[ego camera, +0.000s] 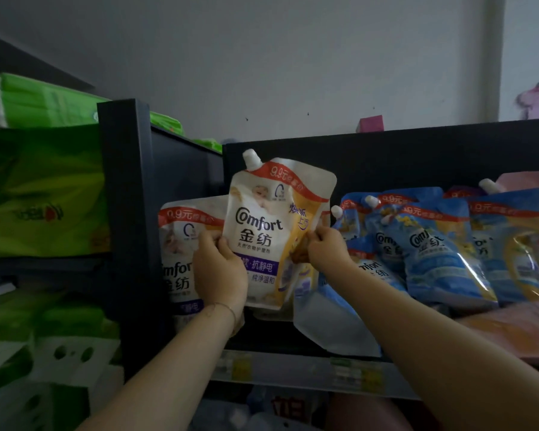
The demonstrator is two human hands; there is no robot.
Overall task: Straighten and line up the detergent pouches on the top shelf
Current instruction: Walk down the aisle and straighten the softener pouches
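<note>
A white Comfort pouch (pixel 271 225) with a white spout at its top left is held upright, slightly tilted, above the front of the top shelf (pixel 293 368). My left hand (pixel 220 269) grips its left edge, and my right hand (pixel 325 247) pinches its right edge. Another white Comfort pouch (pixel 178 244) stands behind it at the shelf's left end. To the right, several blue Comfort pouches (pixel 433 253) lean against each other at different angles. One blue pouch (pixel 333 309) lies tipped forward under my right forearm.
A dark shelf upright (pixel 128 213) borders the pouches on the left. Green tissue packs (pixel 41 188) fill the neighbouring shelves. Pink pouches (pixel 517 334) lie at the right. Price labels (pixel 355 377) line the shelf's front strip. A grey wall rises behind.
</note>
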